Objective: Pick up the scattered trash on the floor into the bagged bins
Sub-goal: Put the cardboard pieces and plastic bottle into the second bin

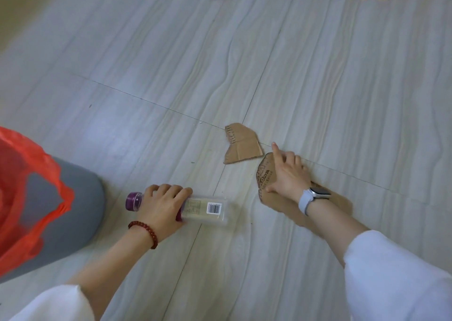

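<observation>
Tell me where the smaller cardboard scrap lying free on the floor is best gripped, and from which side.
The smaller cardboard scrap lies flat, so nothing offers a grip from above. Probably best to slide fingers under its near right corner, closest to the right hand, then pinch the edge. The right hand presses on the larger cardboard piece beside it.

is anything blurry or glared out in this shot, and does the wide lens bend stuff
Head view: soft even light, with a pale sheen on the floor left of centre; the sleeves at the bottom edge are soft; floor seams curve slightly toward the edges; the bottle barcode stays fairly sharp.
</observation>
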Available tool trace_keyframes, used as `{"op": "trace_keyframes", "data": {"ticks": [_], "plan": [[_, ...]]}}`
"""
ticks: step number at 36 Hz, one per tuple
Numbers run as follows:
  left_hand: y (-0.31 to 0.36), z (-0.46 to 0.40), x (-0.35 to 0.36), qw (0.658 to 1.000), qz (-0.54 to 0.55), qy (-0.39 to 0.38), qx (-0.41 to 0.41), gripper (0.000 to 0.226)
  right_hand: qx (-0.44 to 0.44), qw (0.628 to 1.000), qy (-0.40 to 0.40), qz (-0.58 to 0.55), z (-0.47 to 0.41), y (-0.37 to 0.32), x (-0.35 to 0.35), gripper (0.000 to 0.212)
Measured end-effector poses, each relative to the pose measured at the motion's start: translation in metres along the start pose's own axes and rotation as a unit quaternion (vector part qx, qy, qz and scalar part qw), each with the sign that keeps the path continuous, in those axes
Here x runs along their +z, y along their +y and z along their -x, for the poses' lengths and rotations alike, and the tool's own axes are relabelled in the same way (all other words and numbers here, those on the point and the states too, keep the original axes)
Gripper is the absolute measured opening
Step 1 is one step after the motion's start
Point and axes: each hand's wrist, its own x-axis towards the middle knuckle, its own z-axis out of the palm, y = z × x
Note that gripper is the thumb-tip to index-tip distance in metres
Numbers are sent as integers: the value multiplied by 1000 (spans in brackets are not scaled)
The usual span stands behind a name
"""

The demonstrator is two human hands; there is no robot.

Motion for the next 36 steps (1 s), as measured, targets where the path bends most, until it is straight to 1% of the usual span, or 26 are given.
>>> {"op": "trace_keyframes", "data": {"ticks": [1,2,4,6,7,9,10,12,14,16,18,20,22,27,29,30,33,35,36], "plan": [[0,0,2,1000,2,0,1,68,5,1000,4,-1,0,-3,0,109],[-1,0,4,1000,4,2,2,68,14,1000,12,-3,-1,-4,1,99],[-2,-1,7,1000,10,11,0,70,18,999,38,-25,-2,-6,3,70],[-4,0,7,1000,12,22,-6,70,-8,994,64,-85,-1,-8,1,42],[-6,1,7,1000,8,26,-6,71,-27,989,73,-128,-1,-11,-2,35],[-12,4,8,999,-9,30,-3,74,-68,974,83,-198,-2,-23,-9,32],[-14,5,9,999,-17,31,4,75,-84,969,90,-215,-4,-30,-13,33],[-20,7,10,999,-23,29,18,76,-101,967,96,-212,-12,-46,-18,37],[-22,10,11,999,-25,26,23,77,-85,976,75,-186,-25,-62,-19,41],[-23,13,11,999,-27,24,28,76,-42,984,41,-167,-36,-74,-16,43],[-25,17,11,999,-31,20,35,75,-3,990,32,-139,-41,-85,-9,40],[-27,22,10,998,-36,22,40,75,18,992,58,-114,-40,-93,-2,36],[-30,29,10,998,-32,20,42,76,29,990,82,-114,-36,-98,4,35],[-35,39,8,1000,-19,6,21,78,68,970,113,-204,-27,-98,3,37],[-34,38,4,1000,-9,7,13,78,58,961,132,-236,-23,-96,0,36],[-33,38,1,1000,0,12,11,78,48,956,146,-251,-19,-96,-4,31],[-25,34,-12,999,32,12,-9,80,19,937,201,-286,-3,-93,-25,9],[-16,29,-28,997,72,-2,-24,81,-4,922,250,-297,11,-91,-46,13],[-12,25,-38,995,92,-1,-32,79,-17,913,274,-302,18,-91,-57,11]]}}
